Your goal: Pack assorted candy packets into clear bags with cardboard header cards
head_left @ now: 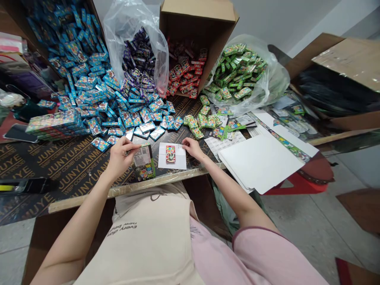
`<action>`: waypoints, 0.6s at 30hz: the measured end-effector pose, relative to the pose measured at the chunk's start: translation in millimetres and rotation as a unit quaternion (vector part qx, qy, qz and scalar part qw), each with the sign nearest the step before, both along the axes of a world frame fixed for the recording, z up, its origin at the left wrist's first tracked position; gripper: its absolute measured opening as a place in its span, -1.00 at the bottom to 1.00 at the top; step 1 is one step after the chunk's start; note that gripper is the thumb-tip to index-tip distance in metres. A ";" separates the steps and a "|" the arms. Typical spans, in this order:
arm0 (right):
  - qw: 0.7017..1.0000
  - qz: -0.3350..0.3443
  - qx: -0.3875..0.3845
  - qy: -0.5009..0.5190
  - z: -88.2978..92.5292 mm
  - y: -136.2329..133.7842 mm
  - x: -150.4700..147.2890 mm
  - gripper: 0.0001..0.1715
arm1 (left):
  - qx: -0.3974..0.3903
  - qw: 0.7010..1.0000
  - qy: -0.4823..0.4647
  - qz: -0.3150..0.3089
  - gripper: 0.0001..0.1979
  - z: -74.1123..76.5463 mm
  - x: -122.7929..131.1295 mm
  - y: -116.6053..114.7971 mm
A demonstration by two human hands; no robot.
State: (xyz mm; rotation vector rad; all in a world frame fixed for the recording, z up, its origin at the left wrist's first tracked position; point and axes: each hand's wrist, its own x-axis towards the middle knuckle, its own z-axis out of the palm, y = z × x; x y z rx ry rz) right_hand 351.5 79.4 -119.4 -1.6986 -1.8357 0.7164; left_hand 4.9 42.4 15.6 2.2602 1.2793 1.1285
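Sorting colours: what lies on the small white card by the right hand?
One red pack lies flat at the middle of the white card. The right hand touches the card's far right corner. The left hand holds a box beside it. Anything under the card is hidden.

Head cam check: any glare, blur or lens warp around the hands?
Head view: soft even light, no hard shadows; left hand, small box, right hand and white card sharp; wide-angle warp bows the table edge; mild glare on the clear bag.

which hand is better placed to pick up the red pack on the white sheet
Probably the right hand: its fingertips rest on the white sheet beside the red pack, while the left hand is busy gripping the small box.
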 end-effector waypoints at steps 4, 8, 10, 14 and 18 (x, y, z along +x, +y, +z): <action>1.000 0.000 -0.019 -0.009 -2.5 8.1 0.4 -0.84 | 0.000 1.000 0.002 -0.002 -0.86 0.7 0.2 0.6; 0.999 0.011 -0.009 -0.031 -0.3 11.4 -2.6 -0.88 | -0.005 1.000 0.001 0.001 -0.85 1.1 0.5 0.1; 0.999 0.014 0.008 -0.042 1.5 8.5 -5.1 -0.88 | -0.011 1.000 0.000 0.004 -0.85 0.8 0.4 -0.2; 0.998 0.020 0.042 -0.049 4.5 -2.0 -8.9 -0.83 | -0.021 1.000 0.001 0.012 -0.85 0.6 0.4 -0.6; 0.997 0.023 0.058 -0.034 5.4 -11.1 -12.6 -0.80 | -0.013 1.000 -0.002 0.009 -0.84 0.7 0.9 -0.9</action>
